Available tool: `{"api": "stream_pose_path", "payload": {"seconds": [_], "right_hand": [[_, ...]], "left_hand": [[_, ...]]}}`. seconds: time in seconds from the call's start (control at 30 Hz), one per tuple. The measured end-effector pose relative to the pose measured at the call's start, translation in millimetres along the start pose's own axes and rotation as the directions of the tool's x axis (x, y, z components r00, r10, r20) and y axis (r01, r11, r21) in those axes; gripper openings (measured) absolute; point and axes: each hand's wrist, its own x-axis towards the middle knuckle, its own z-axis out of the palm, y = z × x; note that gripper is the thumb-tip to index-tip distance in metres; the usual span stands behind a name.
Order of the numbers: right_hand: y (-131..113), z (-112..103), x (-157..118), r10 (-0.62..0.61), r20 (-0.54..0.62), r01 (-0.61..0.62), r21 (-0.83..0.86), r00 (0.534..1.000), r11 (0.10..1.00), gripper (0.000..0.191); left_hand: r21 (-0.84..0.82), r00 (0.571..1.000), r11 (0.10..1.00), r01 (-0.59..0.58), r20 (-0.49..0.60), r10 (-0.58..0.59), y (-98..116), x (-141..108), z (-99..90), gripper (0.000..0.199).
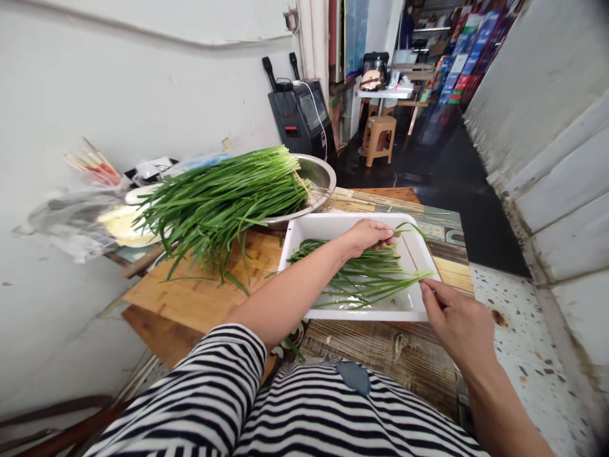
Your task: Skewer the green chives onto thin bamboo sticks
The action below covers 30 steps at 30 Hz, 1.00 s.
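Note:
Over a white plastic tub (361,315), my left hand (368,238) is closed in a pinch, with a thin green chive leaf (410,226) sticking out past its fingertips. My right hand (457,317) pinches at the tub's right rim, where the pale ends of a few garlic chives (380,287) meet the thumb and finger. Between the two hands runs a thin brown strand (409,252); whether either hand grips it I cannot tell. More chives (352,270) lie inside the tub, partly covered by my left forearm.
A large bundle of chives (228,190) rests across a metal bowl (320,166) and a wooden board (190,295) on the left. Plastic bags (71,212) lie by the wall. Beyond the table (451,235) stand a black speaker-like box (304,117) and a brown stool (379,136).

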Motion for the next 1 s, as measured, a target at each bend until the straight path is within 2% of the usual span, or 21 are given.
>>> {"api": "stream_pose_path", "payload": {"seconds": [0.67, 1.0], "right_hand": [[0.7, 0.3, 0.7, -0.007, 0.005, 0.007, 0.020, 1.000, 1.000, 0.040], [-3.6, 0.2, -0.2, 0.022, -0.017, -0.022, 0.006, 1.000, 1.000, 0.039]], "left_hand": [[-0.036, 0.999, 0.999, 0.015, -0.031, -0.017, 0.9, -3.0, 3.9, 0.014], [0.163, 0.993, 0.980, -0.117, -0.006, 0.119, 1.0, -3.2, 6.7, 0.018]]}}
